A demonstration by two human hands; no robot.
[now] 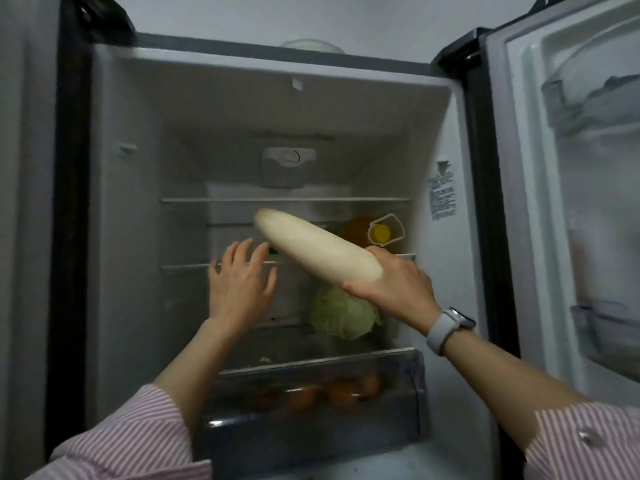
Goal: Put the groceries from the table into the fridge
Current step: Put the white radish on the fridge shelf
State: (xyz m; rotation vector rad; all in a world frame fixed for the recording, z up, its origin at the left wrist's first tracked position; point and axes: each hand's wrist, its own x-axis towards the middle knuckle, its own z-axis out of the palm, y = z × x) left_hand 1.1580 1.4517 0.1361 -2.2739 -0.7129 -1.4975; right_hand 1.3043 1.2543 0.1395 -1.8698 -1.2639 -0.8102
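The fridge (138,168) stands open in front of me, its wire shelves (284,199) in view. My right hand (394,278) grips the thick end of a long white radish (311,245), which points up and left into the fridge at the middle shelf's height. My left hand (242,280) is raised with its fingers spread, near the front of the middle shelf and just left of the radish, holding nothing. A green cabbage (343,315) lies on the lower shelf beneath the radish.
An orange bottle with a yellow cap (379,232) stands at the right of the middle shelf. The crisper drawer (311,403) below holds orange fruit. The fridge door (571,202) is swung open on the right, with door bins.
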